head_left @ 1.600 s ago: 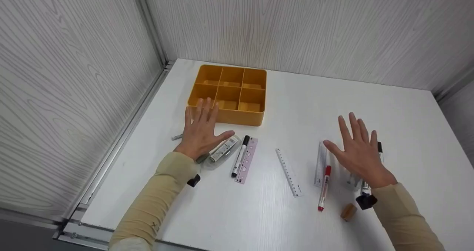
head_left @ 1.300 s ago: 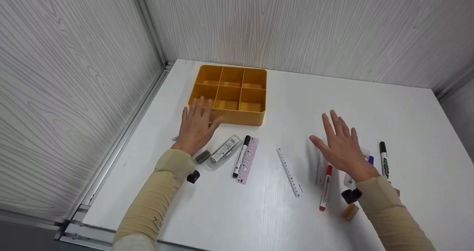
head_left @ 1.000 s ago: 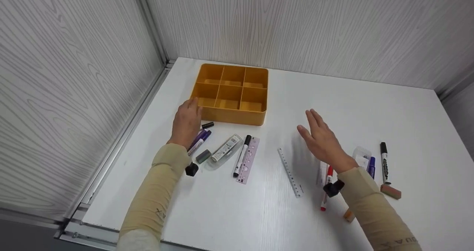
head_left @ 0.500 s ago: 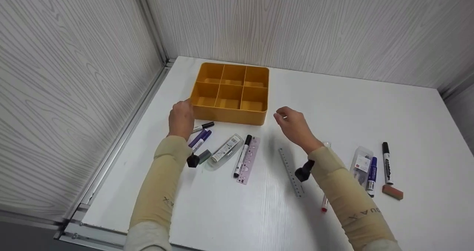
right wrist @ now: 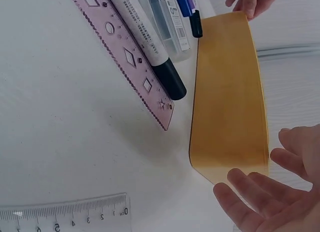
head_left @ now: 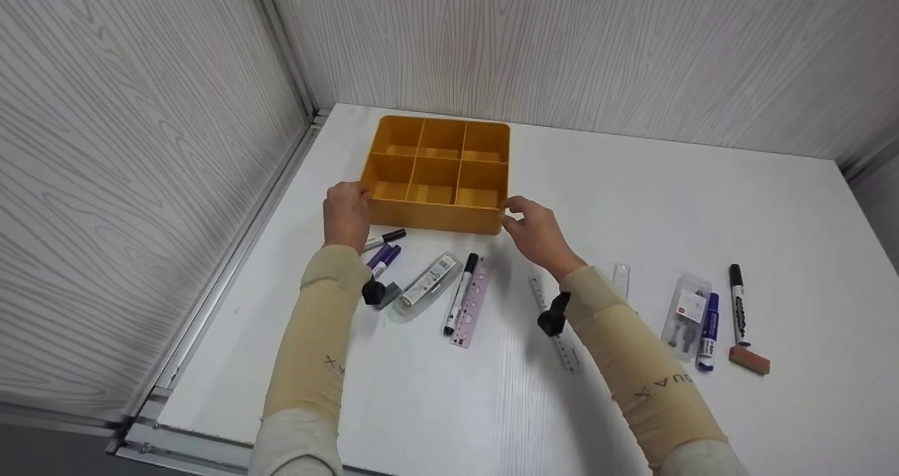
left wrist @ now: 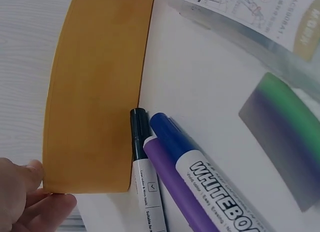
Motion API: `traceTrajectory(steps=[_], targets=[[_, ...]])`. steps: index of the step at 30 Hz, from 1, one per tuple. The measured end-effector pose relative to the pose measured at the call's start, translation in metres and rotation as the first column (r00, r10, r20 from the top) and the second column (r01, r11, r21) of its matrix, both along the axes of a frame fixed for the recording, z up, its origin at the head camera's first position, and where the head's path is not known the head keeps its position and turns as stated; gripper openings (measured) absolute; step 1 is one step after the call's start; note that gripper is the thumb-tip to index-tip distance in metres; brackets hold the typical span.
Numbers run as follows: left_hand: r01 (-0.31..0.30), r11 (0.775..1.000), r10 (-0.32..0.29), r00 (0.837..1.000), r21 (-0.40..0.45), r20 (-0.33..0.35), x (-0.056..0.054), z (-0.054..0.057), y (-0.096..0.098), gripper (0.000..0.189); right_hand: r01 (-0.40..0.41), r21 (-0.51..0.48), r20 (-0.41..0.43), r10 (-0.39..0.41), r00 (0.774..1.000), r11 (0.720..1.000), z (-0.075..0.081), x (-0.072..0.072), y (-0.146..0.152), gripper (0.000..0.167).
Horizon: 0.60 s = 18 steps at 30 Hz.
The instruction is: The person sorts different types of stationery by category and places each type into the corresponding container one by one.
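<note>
An orange six-compartment organizer box (head_left: 435, 216) sits at the back of the white table, its compartments bare. My left hand (head_left: 346, 216) pinches its front-left corner; in the left wrist view the thumb and fingers (left wrist: 55, 209) are on the box's edge. At the front-right corner is my right hand (head_left: 537, 234), its fingers loosely bent and spread against the side wall in the right wrist view. A black-capped marker (left wrist: 148, 187), a purple marker (left wrist: 175, 184) and a blue whiteboard marker (left wrist: 200, 182) lie by the box's front.
Nearer me are a green-grey eraser block (head_left: 390, 296), a clear case (head_left: 428, 286), a black marker (head_left: 460, 297) on a pink ruler (head_left: 474, 304), and a clear ruler (head_left: 562, 349). To the right lie another case (head_left: 686, 314), a blue marker (head_left: 708, 332), a black marker (head_left: 739, 304) and a reddish block (head_left: 749, 360).
Both hands, earlier spread flat above the table, have come to the box's front corners. The right hand moved left and its fingers bent; the left hand's fingers curled onto the left corner.
</note>
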<state>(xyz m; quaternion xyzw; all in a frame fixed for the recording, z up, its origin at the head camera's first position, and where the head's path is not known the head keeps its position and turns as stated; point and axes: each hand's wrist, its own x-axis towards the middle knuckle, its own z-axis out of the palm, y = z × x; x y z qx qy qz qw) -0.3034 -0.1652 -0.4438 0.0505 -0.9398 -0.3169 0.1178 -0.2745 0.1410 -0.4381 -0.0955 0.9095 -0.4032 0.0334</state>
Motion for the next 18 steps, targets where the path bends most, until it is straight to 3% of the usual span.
traceTrajectory(steps=[8, 18], targets=[[-0.044, 0.997, 0.042, 0.999, 0.062, 0.029, -0.003, 0.004, 0.0, 0.021, -0.001, 0.048, -0.071, 0.004, 0.997, 0.999, -0.001, -0.002, -0.004, 0.025], [-0.011, 0.998, 0.007, 0.998, 0.059, 0.06, -0.004, 0.005, 0.01, 0.022, 0.048, 0.04, -0.035, -0.046, 0.998, 0.998, 0.002, -0.005, 0.003, 0.02]])
